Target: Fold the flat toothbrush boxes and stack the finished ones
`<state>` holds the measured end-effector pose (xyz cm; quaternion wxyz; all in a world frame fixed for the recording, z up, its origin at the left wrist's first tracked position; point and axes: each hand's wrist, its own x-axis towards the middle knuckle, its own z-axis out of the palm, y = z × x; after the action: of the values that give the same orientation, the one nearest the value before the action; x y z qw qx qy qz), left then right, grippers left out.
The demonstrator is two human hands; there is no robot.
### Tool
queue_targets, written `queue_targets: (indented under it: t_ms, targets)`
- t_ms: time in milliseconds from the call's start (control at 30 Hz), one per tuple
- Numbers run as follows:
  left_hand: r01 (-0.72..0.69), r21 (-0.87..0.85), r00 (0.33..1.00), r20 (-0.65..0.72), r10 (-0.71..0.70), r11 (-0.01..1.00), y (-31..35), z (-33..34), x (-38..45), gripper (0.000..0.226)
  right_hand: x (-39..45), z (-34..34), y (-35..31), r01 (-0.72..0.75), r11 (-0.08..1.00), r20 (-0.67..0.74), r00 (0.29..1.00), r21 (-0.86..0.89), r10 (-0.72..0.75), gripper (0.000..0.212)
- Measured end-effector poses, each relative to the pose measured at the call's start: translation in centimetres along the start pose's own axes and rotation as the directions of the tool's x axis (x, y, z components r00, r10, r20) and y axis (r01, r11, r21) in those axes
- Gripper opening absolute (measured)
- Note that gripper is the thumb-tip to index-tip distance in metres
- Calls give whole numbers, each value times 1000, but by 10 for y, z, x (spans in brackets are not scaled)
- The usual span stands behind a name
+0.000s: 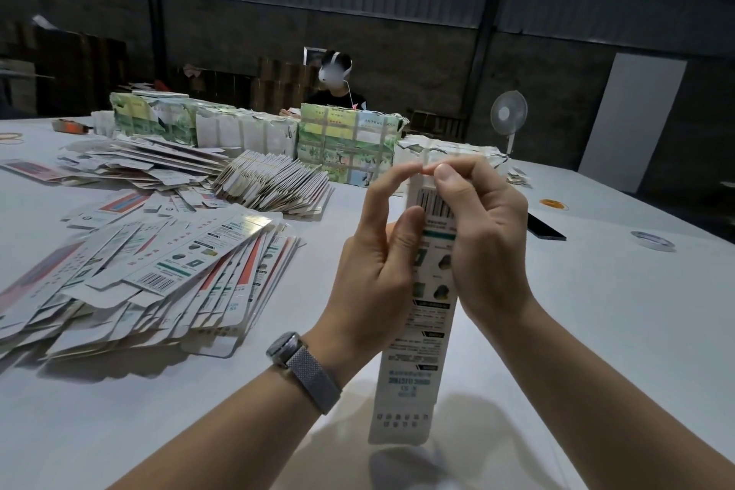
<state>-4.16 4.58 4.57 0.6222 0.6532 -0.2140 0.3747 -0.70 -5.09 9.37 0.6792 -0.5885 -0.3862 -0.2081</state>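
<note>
Nearest to camera, lower centre of the frame, is the bottom end of a long toothbrush box [421,330]; it stands almost upright above the white tabletop [596,330], printed side w/ barcode facing the viewer. Both hands hold it near its upper end, at centre of the frame. The left hand [374,270], w/ a grey mesh watch [304,368] on the wrist, grips the left edge of the box, thumb on the front; its index finger curves up to the top flap. The right hand [481,243] grasps the right edge, fingers curled, thumb and index pinching at the top flap.

At left of the frame lies a fanned pile of flat boxes [159,278]; a second, tighter bundle [274,187] is further back, centre-left. Behind, paper-wrapped packs [346,143] stand in a row. A second person [336,87] sits beyond them, upper centre. A white fan [509,115] stands upper right; a tape roll [652,241] & a dark flat object [545,231] lie at right on the tabletop.
</note>
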Motion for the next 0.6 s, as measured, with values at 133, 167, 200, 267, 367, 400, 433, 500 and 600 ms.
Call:
queue_targets:
  t_ms: [133,167,200,267,367,400,433,500,600]
  targets:
    - [-14,-32,1000,-12,14,999,-1,0,0,29,-1,1,1,-24,999,31,999,25,23,21]
    - [-11,-36,1000,-20,10,999,-1,0,1,27,-1,1,1,-25,999,40,999,23,24,21]
    - [-5,-38,1000,-26,4,999,-1,0,1,26,-1,1,2,-23,1000,50,999,19,22,20]
    - [5,-40,999,-35,-7,999,0,-1,2,25,-3,2,2,-10,999,74,997,31,8,19]
    - [12,-43,998,-59,-14,999,2,-3,3,23,-6,4,4,-12,992,102,995,125,0,20]
    - [12,-39,998,-64,-14,999,3,-3,4,22,-7,5,6,-14,989,106,994,148,-2,21]
    - [12,-34,998,-66,-14,999,3,-3,4,22,-8,5,7,-12,988,108,994,153,-5,22]
    - [8,-25,998,-66,-10,1000,4,-4,4,20,-9,6,8,-3,990,115,993,140,-13,25]
    - [4,-17,998,-64,-5,1000,3,-4,3,18,-10,7,9,9,989,116,993,148,-26,26]
